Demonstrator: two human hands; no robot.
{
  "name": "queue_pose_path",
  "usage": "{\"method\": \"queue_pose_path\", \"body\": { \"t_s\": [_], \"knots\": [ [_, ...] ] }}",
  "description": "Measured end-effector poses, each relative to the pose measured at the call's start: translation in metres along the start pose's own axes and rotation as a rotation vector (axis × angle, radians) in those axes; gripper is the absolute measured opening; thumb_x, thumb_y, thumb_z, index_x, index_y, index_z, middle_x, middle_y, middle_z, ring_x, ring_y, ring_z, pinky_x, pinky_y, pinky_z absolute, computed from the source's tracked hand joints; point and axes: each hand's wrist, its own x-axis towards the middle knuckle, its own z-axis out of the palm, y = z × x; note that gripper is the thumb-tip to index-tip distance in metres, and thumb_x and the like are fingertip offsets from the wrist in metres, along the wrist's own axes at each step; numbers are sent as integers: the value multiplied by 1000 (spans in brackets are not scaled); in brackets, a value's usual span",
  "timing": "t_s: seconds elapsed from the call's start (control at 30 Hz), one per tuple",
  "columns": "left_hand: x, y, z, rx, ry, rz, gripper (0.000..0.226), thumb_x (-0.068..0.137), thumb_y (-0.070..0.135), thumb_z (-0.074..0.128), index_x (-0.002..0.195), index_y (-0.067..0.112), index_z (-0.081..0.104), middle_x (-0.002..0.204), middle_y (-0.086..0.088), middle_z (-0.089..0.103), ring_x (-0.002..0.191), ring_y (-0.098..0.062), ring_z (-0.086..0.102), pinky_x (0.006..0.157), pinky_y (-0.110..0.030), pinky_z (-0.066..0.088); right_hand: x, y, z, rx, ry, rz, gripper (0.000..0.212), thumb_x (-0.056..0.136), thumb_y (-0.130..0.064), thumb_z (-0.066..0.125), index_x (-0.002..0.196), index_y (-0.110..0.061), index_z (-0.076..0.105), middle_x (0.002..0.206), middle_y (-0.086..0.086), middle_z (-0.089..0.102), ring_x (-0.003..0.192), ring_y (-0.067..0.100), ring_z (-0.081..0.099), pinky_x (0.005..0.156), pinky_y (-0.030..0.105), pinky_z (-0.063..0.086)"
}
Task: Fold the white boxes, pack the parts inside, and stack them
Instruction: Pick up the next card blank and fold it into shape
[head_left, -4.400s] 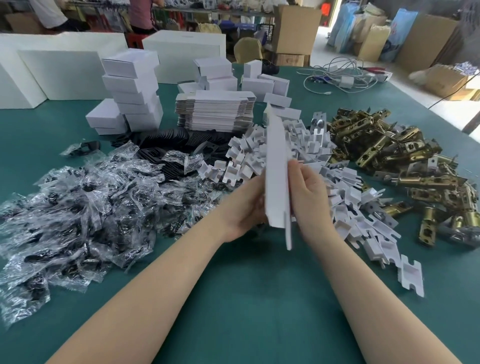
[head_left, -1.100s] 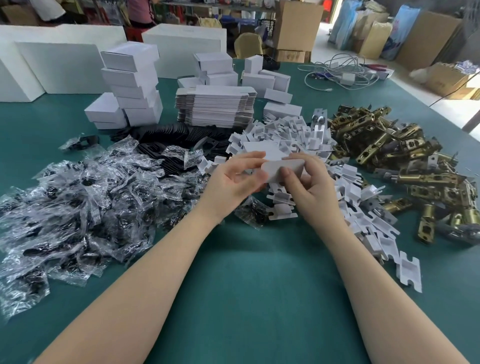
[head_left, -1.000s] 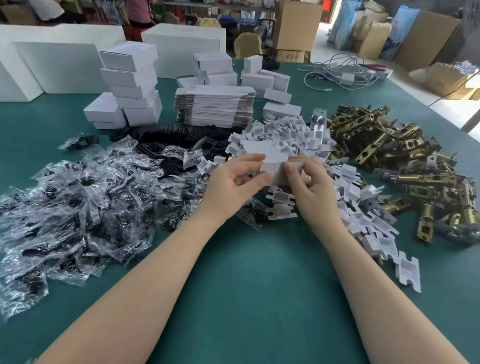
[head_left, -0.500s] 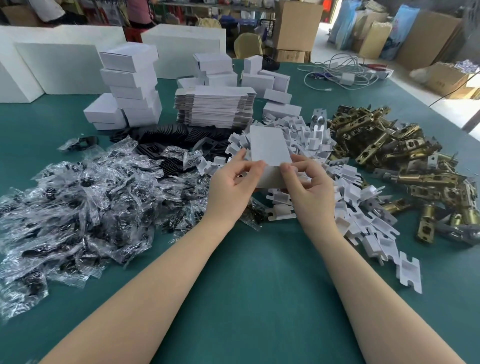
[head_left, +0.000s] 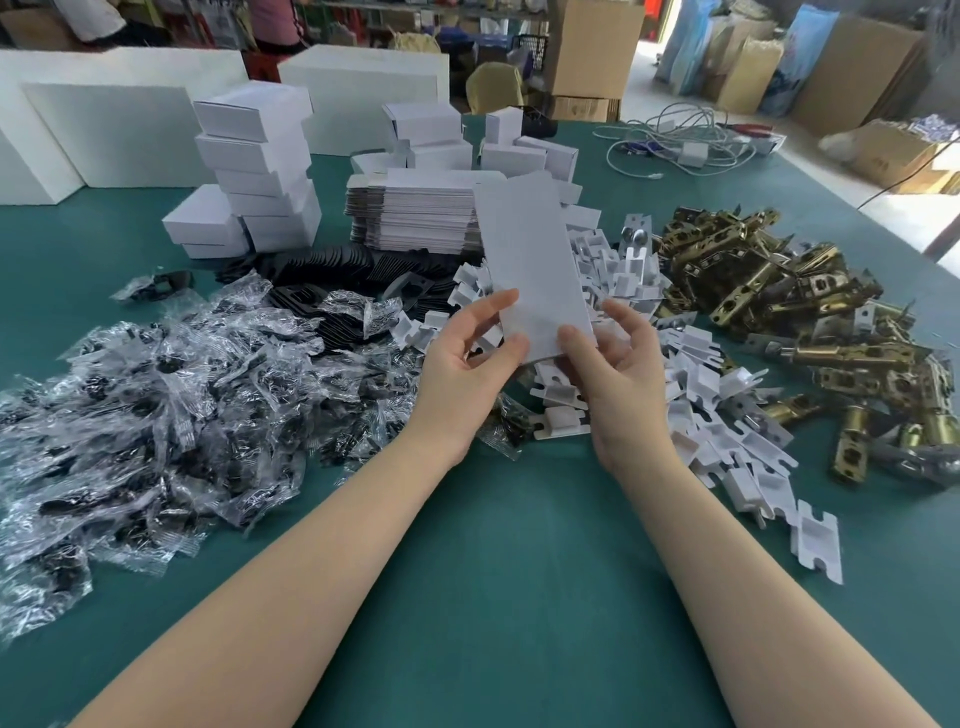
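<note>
A white box (head_left: 530, 260) stands tilted on end above the table, its broad face toward me. My left hand (head_left: 467, 358) pinches its lower left edge between thumb and fingers. My right hand (head_left: 618, 374) holds its lower right corner, thumb on the front face. Behind it lies a pile of flat box blanks (head_left: 415, 213). Folded white boxes (head_left: 254, 166) are stacked at the back left. Brass latch parts (head_left: 810, 332) are heaped at right, white card inserts (head_left: 691, 415) in the middle, bagged parts (head_left: 156, 405) at left.
Black plates (head_left: 332, 270) lie behind the bags. Large white foam blocks (head_left: 104, 130) line the back left edge. Cables (head_left: 680, 140) sit at the back right. Green table surface (head_left: 493, 571) shows between my forearms. Cardboard cartons and people stand beyond the table.
The box, held low and flat a second ago, has been raised and turned upright so that its long face stands toward me. Both hands stayed at its lower end.
</note>
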Motion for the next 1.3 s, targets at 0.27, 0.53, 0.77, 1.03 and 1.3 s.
{"method": "queue_pose_path", "body": {
  "t_s": [0.27, 0.53, 0.77, 1.03, 1.3],
  "knots": [
    [-3, -2, -6, 777, -13, 376, 79, 73, 48, 80, 141, 25, 46, 155, -7, 12, 145, -10, 13, 117, -17, 15, 4, -1, -3, 56, 15, 33, 34, 89, -14, 72, 112, -22, 49, 92, 0, 76, 90, 22, 72, 73, 31, 59],
    [-2, 4, -13, 1381, 44, 768, 101, 65, 47, 82, 149, 22, 31, 150, -11, 41, 142, -31, 30, 116, -48, 12, 2, -10, -11, -380, -181, -219, 36, 97, -38, 54, 128, -55, 46, 123, 6, 60, 94, 1, 59, 84, 29, 55],
    [-5, 7, -5, 1230, -17, 585, 86, 65, 62, 66, 133, 11, 54, 127, -10, 58, 109, -29, 59, 89, -44, 47, -1, -4, -7, -417, -75, -277, 25, 102, -34, 49, 125, -39, 57, 102, -33, 64, 98, -13, 58, 78, 8, 46],
    [-5, 5, -6, 1189, 4, 519, 87, 55, 49, 86, 129, 15, 55, 124, -3, 64, 110, -26, 61, 92, -43, 45, 3, -1, -7, -395, -16, -239, 36, 103, -30, 50, 134, -17, 62, 114, -20, 69, 99, -15, 58, 87, 10, 48],
    [-8, 5, -4, 1182, 40, 508, 89, 53, 47, 89, 129, 12, 58, 127, -4, 63, 115, -27, 60, 96, -45, 44, 3, 0, -5, -416, 5, -252, 34, 101, -31, 55, 132, -18, 63, 90, -43, 64, 90, -16, 60, 77, 3, 43]
  ]
}}
